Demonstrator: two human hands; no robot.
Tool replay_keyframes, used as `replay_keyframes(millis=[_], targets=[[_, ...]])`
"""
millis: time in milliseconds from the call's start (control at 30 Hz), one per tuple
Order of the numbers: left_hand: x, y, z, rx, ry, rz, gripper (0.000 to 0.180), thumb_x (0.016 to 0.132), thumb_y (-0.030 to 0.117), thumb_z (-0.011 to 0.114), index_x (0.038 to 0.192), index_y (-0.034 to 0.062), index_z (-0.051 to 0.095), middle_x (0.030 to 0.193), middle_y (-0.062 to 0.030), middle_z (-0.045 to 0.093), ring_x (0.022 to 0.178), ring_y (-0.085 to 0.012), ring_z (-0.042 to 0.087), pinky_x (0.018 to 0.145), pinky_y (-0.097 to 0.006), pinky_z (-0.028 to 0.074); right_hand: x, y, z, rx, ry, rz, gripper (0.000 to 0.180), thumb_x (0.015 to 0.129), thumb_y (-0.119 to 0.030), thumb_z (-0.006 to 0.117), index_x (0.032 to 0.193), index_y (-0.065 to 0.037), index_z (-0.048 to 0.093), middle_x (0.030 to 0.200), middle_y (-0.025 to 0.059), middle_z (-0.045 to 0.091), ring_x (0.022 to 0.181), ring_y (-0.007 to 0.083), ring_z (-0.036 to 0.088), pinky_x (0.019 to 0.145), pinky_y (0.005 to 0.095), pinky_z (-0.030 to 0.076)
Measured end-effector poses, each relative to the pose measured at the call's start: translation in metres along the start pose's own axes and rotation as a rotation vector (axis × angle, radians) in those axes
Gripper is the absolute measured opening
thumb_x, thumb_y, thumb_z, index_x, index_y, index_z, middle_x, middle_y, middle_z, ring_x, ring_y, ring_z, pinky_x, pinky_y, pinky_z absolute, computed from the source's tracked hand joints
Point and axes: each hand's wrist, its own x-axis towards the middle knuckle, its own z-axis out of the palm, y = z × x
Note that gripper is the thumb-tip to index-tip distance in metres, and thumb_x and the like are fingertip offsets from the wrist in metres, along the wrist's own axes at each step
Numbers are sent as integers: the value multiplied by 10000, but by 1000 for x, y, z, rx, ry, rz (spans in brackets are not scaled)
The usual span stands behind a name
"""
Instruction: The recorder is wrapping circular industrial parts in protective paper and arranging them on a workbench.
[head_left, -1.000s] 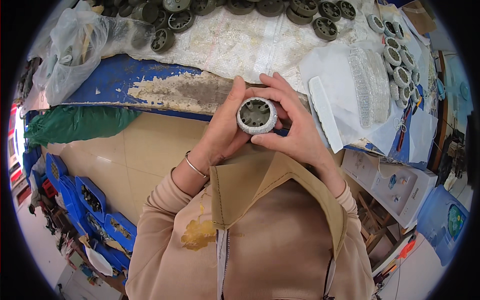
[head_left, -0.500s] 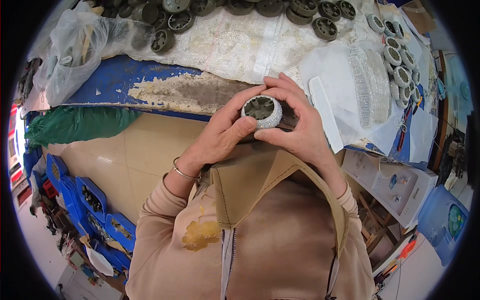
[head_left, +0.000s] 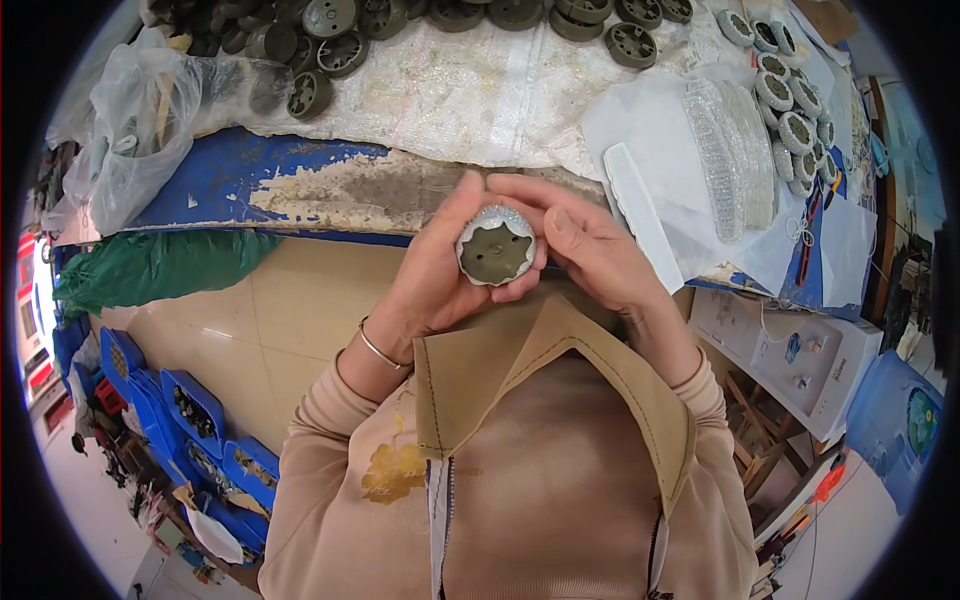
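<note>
Now I am holding a small round wheel [head_left: 495, 247] between both hands, near the picture centre. My left hand [head_left: 435, 275] is cupping it from 9 o'clock, fingers curled around it; my right hand [head_left: 590, 245] is pinching its glittery rim from 3 o'clock.

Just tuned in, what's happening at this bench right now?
A person holds a small round dark wheel-like part with a glittery silver rim in both hands, above the edge of a worn blue workbench. The left hand cups it from below and the right hand pinches its rim with thumb and fingers. Plain dark parts lie along the far side on a white cloth, and silver-rimmed ones sit in a row at the right.
</note>
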Motion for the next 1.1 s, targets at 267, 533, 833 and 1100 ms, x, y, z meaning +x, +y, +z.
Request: replay_keyframes(millis=[267,533,833,1100], targets=[[-2,-5,11,268,167,-5,422,944,416,432,1001,15,552,774,-103,612,575,-140,537,476,-239,392,4,-1,-5,121,-257,221,551,968,-421,422,1360,-35,393,1198,108,545,971,126,590,644,240,538],[7,-8,12,263,234,60,486,893,482,504,1032,18,537,781,-117,599,607,-190,577,484,-269,447,8,-23,6,-146,-180,196,408,991,-272,389,1338,-60,417,1185,60,532,903,109,573,657,239,534],[6,0,18,325,269,27,437,904,439,504,995,13,542,780,-105,591,608,-169,578,447,-237,420,2,-15,11,-138,-72,115,369,1001,-241,367,1306,-43,432,1168,49,528,782,93,573,660,219,503],[11,-4,6,210,295,127,352,918,374,486,970,33,554,832,-82,600,662,-168,596,511,-281,461,3,-7,15,-180,19,104,385,987,-200,400,1345,-58,385,1036,29,489,792,89,489,738,245,478]])
